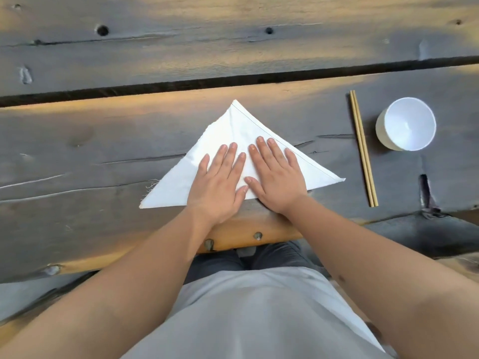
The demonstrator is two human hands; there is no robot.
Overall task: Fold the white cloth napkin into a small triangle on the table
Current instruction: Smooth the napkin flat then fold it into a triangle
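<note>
The white cloth napkin (233, 128) lies folded as a wide triangle on the grey wooden table (90, 141), its apex pointing away from me and its long edge near the table's front edge. My left hand (220, 182) lies flat on the napkin's lower middle, fingers spread. My right hand (277, 177) lies flat beside it on the right half, palm down. The thumbs nearly touch. Neither hand grips the cloth. Frayed threads show at the napkin's left corner.
A pair of wooden chopsticks (363, 149) lies to the right of the napkin, pointing away from me. A white bowl (407, 124) stands right of them. A dark gap (233, 81) between planks runs across the table beyond the napkin.
</note>
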